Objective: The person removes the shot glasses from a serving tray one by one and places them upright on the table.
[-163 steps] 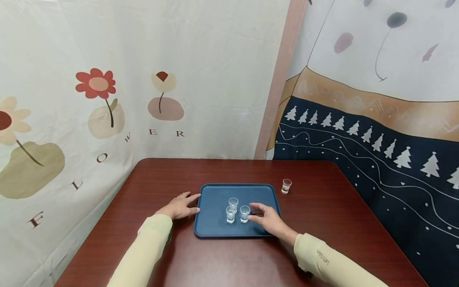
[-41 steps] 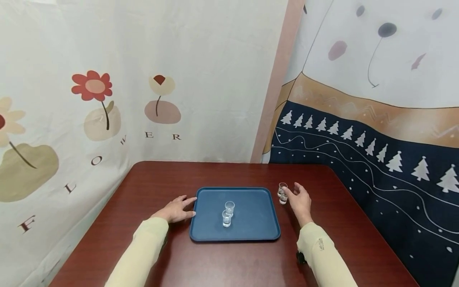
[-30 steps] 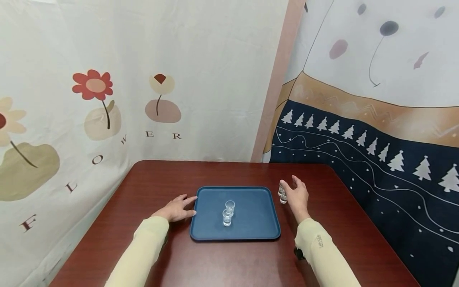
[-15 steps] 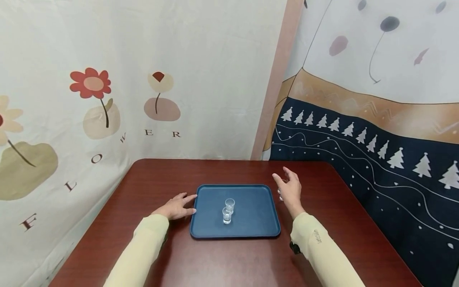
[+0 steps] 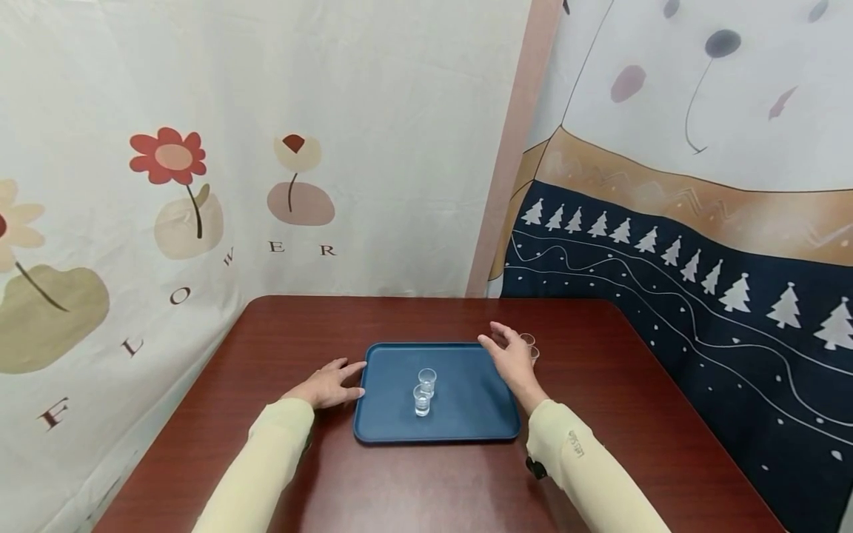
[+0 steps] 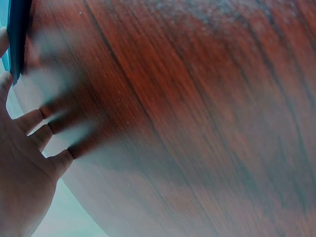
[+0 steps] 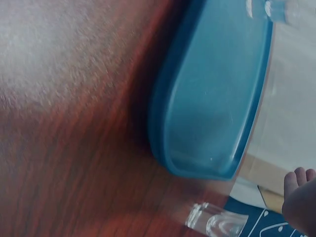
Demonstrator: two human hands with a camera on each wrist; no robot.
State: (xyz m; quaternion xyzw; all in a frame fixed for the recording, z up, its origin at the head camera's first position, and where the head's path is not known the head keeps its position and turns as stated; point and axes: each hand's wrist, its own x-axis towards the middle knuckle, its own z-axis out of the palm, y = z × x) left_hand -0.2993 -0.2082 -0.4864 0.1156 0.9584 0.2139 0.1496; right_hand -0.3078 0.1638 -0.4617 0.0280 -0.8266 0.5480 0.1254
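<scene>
My left hand [image 5: 325,385] rests at the left edge of the blue tray [image 5: 466,418], fingers spread and touching its rim; the left wrist view shows the other fingertips of this hand [image 6: 24,168] on the wood. Two small clear shot glasses stand close together on the tray, a rear glass [image 5: 428,379] and a front glass [image 5: 422,403]. Over the tray's back right corner is my right hand [image 5: 512,363], holding nothing, its fingers loosely bent. Behind it, right of the tray, two more glasses show only by their rims, one farther glass [image 5: 529,339] and one nearer glass [image 5: 535,353].
The tray lies on a reddish-brown wooden table [image 5: 320,474]. A pale printed cloth [image 5: 400,148] hangs behind the table, and a dark blue cloth with white trees [image 5: 666,311] hangs along the right. In the right wrist view a glass [image 7: 217,220] stands beyond the tray's corner.
Earlier three glasses stood on the tray and one on the table. My right hand has set one beside the table glass, let go, and moved left over the tray. The left hand stays.
</scene>
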